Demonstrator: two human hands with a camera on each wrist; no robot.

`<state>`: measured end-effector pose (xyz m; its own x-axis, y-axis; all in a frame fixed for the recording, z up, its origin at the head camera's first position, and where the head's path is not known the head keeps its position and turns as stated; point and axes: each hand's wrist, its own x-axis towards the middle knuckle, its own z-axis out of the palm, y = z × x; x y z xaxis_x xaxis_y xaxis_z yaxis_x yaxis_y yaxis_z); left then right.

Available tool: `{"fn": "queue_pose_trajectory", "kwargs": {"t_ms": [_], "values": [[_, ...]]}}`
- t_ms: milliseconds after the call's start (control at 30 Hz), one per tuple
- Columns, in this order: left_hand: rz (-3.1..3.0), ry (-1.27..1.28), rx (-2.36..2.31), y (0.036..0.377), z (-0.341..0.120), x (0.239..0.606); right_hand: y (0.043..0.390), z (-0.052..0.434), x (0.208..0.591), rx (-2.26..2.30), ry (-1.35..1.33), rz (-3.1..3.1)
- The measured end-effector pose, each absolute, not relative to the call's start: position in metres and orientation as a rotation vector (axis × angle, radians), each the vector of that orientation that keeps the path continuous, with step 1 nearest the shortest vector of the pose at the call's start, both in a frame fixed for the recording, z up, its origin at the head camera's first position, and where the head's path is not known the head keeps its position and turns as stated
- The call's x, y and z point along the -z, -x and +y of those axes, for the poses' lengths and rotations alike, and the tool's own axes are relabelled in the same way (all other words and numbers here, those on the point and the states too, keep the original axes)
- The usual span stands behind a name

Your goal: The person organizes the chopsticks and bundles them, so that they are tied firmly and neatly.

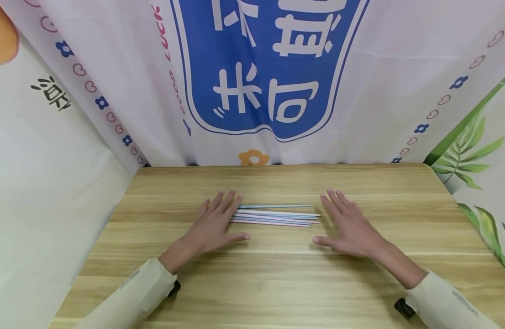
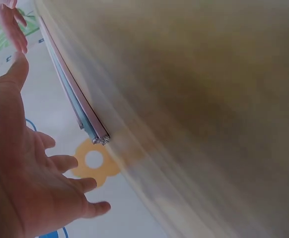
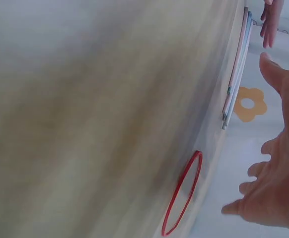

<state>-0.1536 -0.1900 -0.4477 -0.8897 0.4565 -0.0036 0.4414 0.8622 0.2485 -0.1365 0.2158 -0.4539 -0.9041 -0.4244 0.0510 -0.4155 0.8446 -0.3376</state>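
Several thin, long sticks [image 1: 275,218] in pastel blue, white and pink lie side by side on the table, with one blue stick [image 1: 277,206] slightly apart behind them. My left hand [image 1: 211,228] is spread over their left ends, fingers extended and thumb out, and hides those ends in the head view. To the right of the other ends, my right hand [image 1: 351,228] is spread palm down, holding nothing. In the right wrist view a red rubber band [image 3: 179,184] lies on the table near that hand; the head view hides it behind the hand.
The wooden table [image 1: 269,283] reaches back to a white curtain [image 1: 133,55] with a blue printed panel. Pale printed sheets hang at the left and right sides. Dark wrist cameras [image 1: 404,308] sit at the sleeve cuffs.
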Motion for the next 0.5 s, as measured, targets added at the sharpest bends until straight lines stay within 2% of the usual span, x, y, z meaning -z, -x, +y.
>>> {"fn": "queue_pose_trajectory", "kwargs": {"t_ms": [500], "values": [[2.868, -0.916, -0.485, 0.182, -0.18, 0.451, 0.165, 0.193, 0.452, 0.763, 0.784, 2.873]]}}
